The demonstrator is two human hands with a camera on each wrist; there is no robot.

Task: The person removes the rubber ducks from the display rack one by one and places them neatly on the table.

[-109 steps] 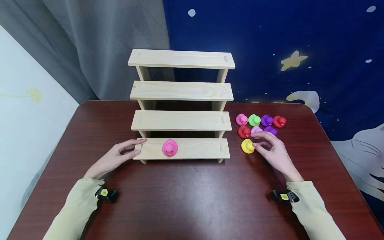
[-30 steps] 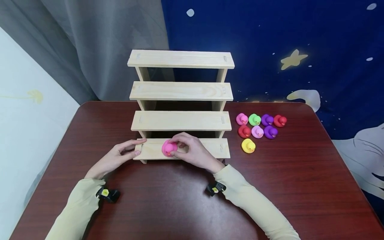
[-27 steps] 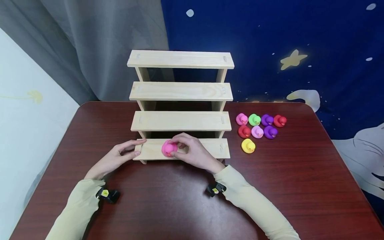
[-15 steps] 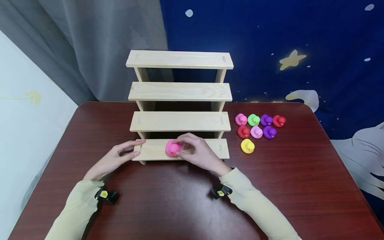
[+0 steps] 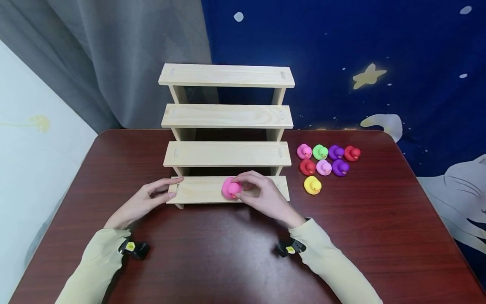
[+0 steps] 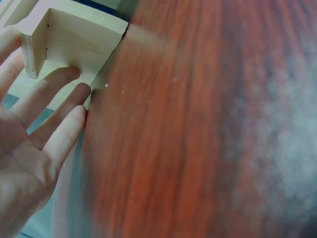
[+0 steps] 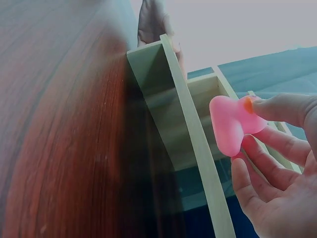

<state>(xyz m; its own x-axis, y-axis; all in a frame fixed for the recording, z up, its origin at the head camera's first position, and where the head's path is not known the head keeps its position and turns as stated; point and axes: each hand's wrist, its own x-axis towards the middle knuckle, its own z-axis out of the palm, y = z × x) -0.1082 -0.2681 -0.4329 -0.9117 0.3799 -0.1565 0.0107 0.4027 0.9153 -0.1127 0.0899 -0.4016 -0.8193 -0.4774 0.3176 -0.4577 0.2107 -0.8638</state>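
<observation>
A bright pink rubber duck (image 5: 230, 188) is at the lowest step (image 5: 199, 190) of a pale wooden stepped shelf, right of its middle. My right hand (image 5: 263, 196) pinches it between thumb and fingers. In the right wrist view the thumb presses by the orange beak of the duck (image 7: 229, 124), with fingers curled on its other side. I cannot tell whether the duck touches the board. My left hand (image 5: 142, 200) rests against the left end of that step. From the left wrist view, the fingers of the left hand (image 6: 25, 148) look fairly straight and spread beside the wood.
Right of the shelf, on the dark red-brown table (image 5: 212, 253), sit several small ducks, among them a yellow duck (image 5: 312, 185), a green duck (image 5: 320, 152) and a red duck (image 5: 352, 153). Three higher steps, including the top step (image 5: 226, 76), rise behind. Curtains hang at the back.
The right hand went from the yellow duck to the pink duck and took hold of it. Within the last second the pink duck moved right along the lowest step. The left hand stayed put.
</observation>
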